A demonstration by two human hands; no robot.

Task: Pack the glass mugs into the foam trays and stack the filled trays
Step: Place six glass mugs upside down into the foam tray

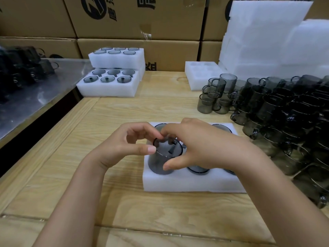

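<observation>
Your left hand [128,145] and right hand [199,145] meet over one smoky grey glass mug [160,164] just below the centre of the frame. The mug sits in the front-left pocket of the white foam tray [187,183], and much of its body stands above the foam. Your left thumb and curled forefinger pinch the rim on its left side. Your right fingers curl over the far rim, and your right thumb presses the near wall of the glass.

In the same tray another mug [198,169] sits low in the front-middle pocket, and the rim of one more [221,128] shows at the back right, partly hidden by your right wrist.

The tray lies on a pale wooden table [115,113]. Along the right edge of the frame is a dense pile of loose mugs [277,107], stacked on each other. An empty foam tray [195,81] lies just behind that pile.

In the upper left of the table a filled tray [106,90] holds six mugs. A second filled tray [115,59] sits higher just behind it. Thick foam slabs [267,41] are heaped at the upper right. Printed cardboard boxes [160,20] wall off the back.
</observation>
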